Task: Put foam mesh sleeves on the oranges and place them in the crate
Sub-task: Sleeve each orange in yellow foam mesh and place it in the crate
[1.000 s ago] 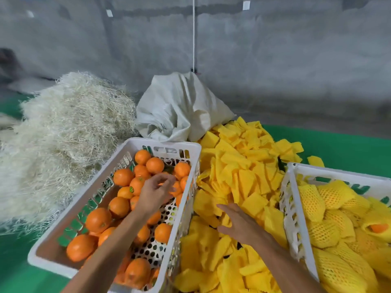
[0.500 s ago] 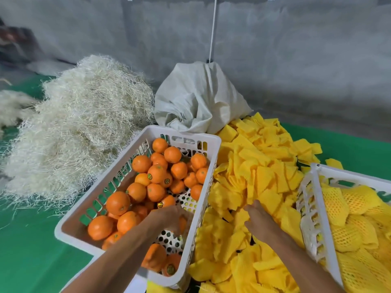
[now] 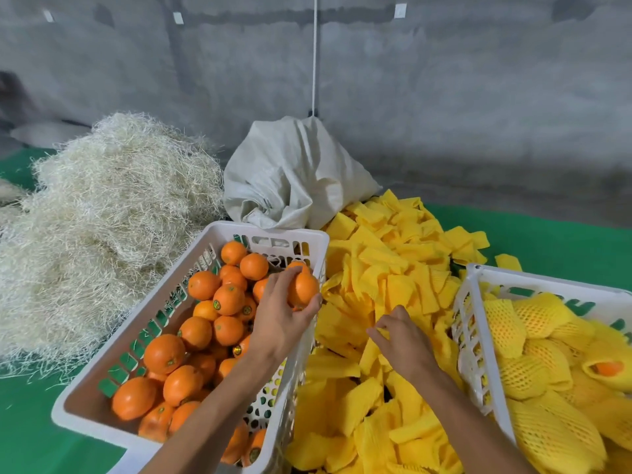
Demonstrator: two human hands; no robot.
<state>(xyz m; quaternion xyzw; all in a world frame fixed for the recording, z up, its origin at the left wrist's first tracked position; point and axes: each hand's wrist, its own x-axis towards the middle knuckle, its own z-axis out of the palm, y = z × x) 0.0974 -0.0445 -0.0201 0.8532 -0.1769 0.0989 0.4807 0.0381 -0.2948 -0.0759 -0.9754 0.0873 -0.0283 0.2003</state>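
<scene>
My left hand (image 3: 278,318) grips a bare orange (image 3: 302,288) and holds it over the right rim of the white crate (image 3: 143,299), which is full of loose oranges. My right hand (image 3: 403,340) reaches into the heap of yellow foam mesh sleeves (image 3: 383,278) between the two crates and pinches a foam mesh sleeve (image 3: 371,357) with curled fingers. At the right stands a second white crate (image 3: 470,323) that holds several oranges wrapped in yellow sleeves (image 3: 533,364).
A big pile of pale straw-like fibre (image 3: 102,227) lies at the left. A grey-white sack (image 3: 294,172) leans behind the orange crate, against a grey concrete wall. Everything sits on a green floor covering (image 3: 561,241).
My left hand has come up out of the crate of oranges with one orange and moved right to the rim. My right hand has curled its fingers in the sleeve heap.
</scene>
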